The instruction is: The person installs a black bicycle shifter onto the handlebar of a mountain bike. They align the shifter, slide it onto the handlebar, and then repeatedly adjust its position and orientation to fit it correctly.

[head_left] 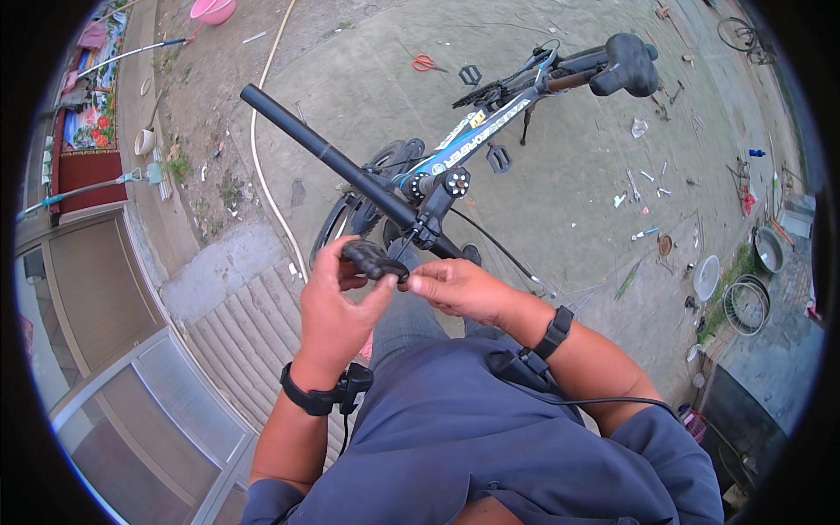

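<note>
My left hand is closed around a small black rounded part, which looks like a bicycle shifter. My right hand pinches at its right end, the fingertips close together. Just beyond both hands is the bare black handlebar of a bicycle, running diagonally without a grip on its far left end. The stem clamps the bar near its middle. A thin cable runs down beside the stem toward the black part. The blue and white frame reaches away to the black saddle.
A loose black cable hangs right of the stem. Red-handled scissors and scattered tools such as a wrench lie on the ground. Basins stand at the right. A pale hose crosses the ground left of the bicycle, near steps.
</note>
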{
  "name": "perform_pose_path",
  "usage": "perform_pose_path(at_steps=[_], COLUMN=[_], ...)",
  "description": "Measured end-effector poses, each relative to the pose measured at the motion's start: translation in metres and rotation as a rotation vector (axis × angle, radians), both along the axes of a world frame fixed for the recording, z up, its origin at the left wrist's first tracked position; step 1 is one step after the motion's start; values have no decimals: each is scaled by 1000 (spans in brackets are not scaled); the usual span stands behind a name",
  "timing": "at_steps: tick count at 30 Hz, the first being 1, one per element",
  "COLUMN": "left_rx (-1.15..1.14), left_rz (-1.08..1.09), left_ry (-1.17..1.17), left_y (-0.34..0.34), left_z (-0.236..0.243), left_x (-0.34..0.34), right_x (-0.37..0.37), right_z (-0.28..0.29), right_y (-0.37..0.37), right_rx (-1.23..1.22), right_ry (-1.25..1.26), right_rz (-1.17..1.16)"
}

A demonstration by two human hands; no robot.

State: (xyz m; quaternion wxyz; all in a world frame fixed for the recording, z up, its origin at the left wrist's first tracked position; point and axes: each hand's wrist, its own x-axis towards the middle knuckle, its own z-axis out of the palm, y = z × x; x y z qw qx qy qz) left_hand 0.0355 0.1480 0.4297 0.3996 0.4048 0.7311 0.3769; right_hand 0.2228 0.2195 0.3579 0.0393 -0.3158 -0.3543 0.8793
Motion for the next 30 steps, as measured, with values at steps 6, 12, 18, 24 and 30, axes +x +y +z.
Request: perform_pose_path(at_steps=[6,12,18,24,30], left_rx=[304,292,-125,-262,-275], left_rz=[-402,-415,179,155,212], left_ry=[571,389,-658,-914,-900], left_y=[-4,-16,-28,-19,-12], left_z=[4,2,-8,-6,-5], left_x=[14,13,18,19,27], right_x=[3,-1,0,6,5], right_z=[10,11,6,9,14], right_y=[7,5,5,11,19], right_rx=[-461,-484,-504,-380,-217], right_ry=[45,54,53,104,80], right_rz=[-65,-103,-110,-57,-80])
